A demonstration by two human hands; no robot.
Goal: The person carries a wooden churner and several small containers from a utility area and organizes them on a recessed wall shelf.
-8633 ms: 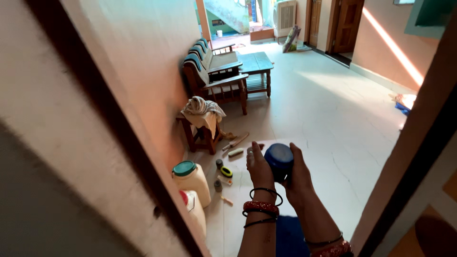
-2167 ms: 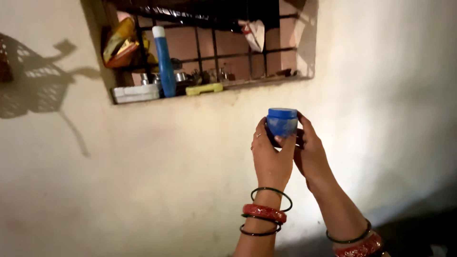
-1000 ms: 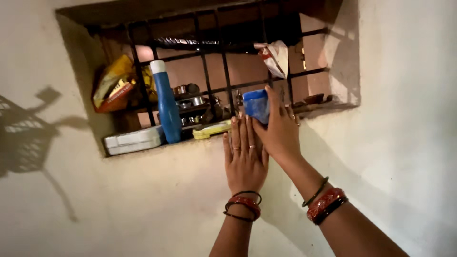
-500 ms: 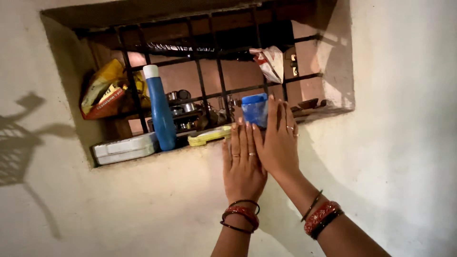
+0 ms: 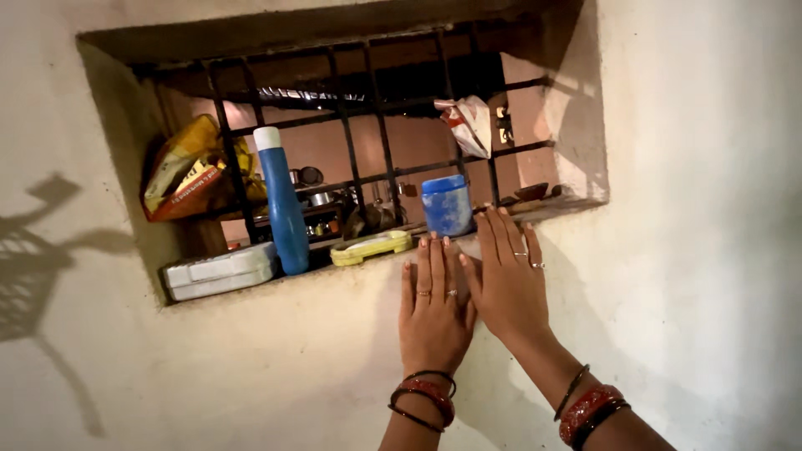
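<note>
- Blue jar [image 5: 445,205] now on the sill [image 5: 551,209], centre frame, let go
- Left hand [image 5: 434,313] and right hand [image 5: 505,284] flat on wall below, grip released

Pale plaster wall [image 5: 685,167] with a recessed, dark-barred window [image 5: 368,108].

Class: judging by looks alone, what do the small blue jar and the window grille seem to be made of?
Blue jar: probably plastic, smooth with a soft sheen and a moulded lid. Window grille: likely iron or steel, thin dark straight bars, matt, possibly painted. The hands touch neither.
</note>
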